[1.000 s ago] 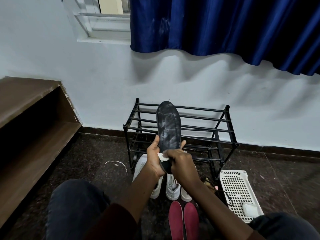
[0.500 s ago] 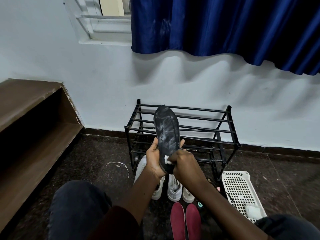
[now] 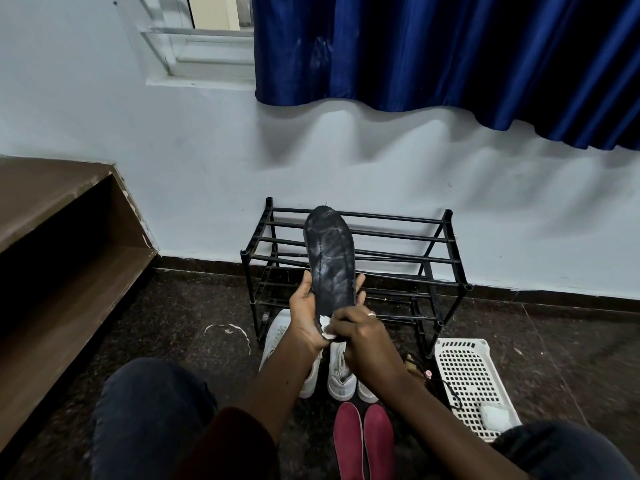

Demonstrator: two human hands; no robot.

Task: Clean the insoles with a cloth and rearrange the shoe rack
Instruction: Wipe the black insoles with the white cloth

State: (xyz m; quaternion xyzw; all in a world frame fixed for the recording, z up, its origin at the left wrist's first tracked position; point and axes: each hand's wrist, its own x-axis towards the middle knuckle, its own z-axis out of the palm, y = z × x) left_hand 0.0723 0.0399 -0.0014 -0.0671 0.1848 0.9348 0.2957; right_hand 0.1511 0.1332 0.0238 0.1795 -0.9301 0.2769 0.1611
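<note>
Down by the knees, a pair of red insoles lies flat on the floor, toes toward the white sneakers just beyond, with a white basket off to the right. Above the sneakers come the hands, and here's the action: the left hand grips the black insole low down, thumb on one edge and fingers wrapped behind the other. The right hand is curled round a small white cloth, pressing it to the heel end. The insole stands nearly upright in the air in front of the shoe rack, its upper half unsupported (and streaked with grey smears). That's the risk as I see it: push hard up the length and the floppy toe end could fold backward or twist out of that low grip, dropping onto the sneakers below. The cloth is only a small wad, so it may slip from the fingers or just spread the smears about. Further back, the toe sits close to the rack's top bars, and a long upward stroke could knock it against them.
</note>
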